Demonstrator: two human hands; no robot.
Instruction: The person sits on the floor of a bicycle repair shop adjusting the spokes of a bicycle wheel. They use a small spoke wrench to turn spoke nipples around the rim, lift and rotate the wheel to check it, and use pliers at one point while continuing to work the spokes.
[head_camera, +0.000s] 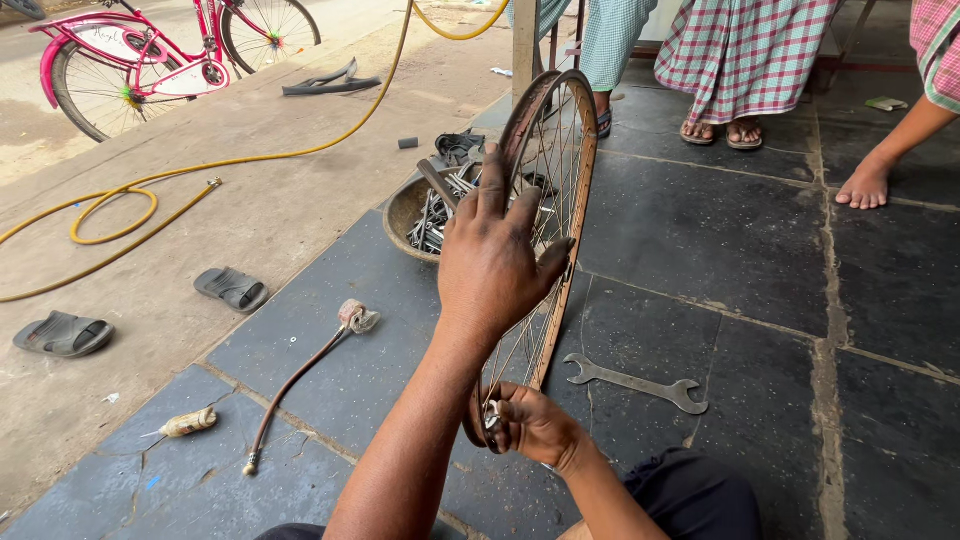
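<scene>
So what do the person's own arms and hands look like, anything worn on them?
Both arms are bare to the frame edge: no sleeves, gloves, watch or rings show. The left hand and right hand look grimy, with dark smudges across the knuckles and fingers. Dark clothing shows at the lower edge, by the right forearm.

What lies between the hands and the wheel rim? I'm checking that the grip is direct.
Nothing visible. The left hand lies straight on the upright bicycle wheel rim, fingers spread over its spokes. The right hand pinches a small metal tool at the rim's lower edge. The double-ended spanner lies apart on the floor.
</scene>
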